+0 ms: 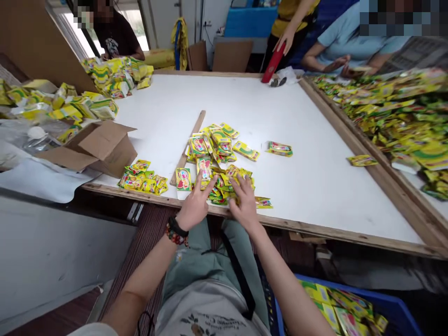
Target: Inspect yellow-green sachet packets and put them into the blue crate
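My left hand [194, 204] reaches over the near table edge, fingers spread, its tips at a small yellow-and-green packet with a red picture [204, 167]. To its right my right hand [246, 205] lies on a heap of small shiny packets [219, 195], its fingers apart too. Neither hand is closed round anything. Just beyond the fingers is a pile of flat yellow-and-green packets [220, 136]. One more packet [183, 179] lies left of my left hand, and a shiny packet [263, 202] sits by the edge right of my right hand.
A wooden strip [198, 125] lies beside the pile. Left are an open cardboard box [117, 149] and small packets [142, 179]. Beyond a wooden divider [329, 112], packets [402, 116] are heaped. A blue crate [388, 298] stands below. Three people are around the table, one holding a red box [273, 65].
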`<action>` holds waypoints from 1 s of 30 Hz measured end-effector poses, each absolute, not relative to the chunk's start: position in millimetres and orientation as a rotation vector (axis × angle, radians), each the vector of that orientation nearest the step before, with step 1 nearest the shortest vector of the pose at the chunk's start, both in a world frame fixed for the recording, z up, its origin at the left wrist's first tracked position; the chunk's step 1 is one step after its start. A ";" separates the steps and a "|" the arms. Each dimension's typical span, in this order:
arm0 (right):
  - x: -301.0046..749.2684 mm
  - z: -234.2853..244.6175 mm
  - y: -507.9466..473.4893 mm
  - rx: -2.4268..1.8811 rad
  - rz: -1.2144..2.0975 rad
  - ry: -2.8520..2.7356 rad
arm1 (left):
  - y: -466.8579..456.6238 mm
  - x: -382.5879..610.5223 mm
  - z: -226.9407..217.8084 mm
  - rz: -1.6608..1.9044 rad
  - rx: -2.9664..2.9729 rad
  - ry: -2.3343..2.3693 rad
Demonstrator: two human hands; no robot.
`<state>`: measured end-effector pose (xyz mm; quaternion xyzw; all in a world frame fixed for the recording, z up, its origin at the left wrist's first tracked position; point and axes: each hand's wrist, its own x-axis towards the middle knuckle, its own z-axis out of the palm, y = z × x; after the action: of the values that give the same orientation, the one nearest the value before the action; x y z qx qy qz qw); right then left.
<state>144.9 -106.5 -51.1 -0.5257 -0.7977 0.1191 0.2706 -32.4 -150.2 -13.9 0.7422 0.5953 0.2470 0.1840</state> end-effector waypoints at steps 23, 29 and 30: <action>34.3 -34.1 -77.5 -1.334 0.953 -2.361 | -160.4 -178.7 -21.0 0.427 1.717 2.569; 67.7 -23.4 -79.9 -1.181 1.497 -1.695 | -161.4 -164.1 -9.9 0.416 1.873 2.490; 71.8 -20.9 -81.3 -1.158 1.569 -1.605 | -159.6 -165.8 -8.2 0.398 1.901 2.443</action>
<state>71.8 -81.3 -20.9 -0.4371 -0.6055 0.5919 0.3033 -165.8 -159.6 -8.2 0.6091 0.7827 0.1275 0.0103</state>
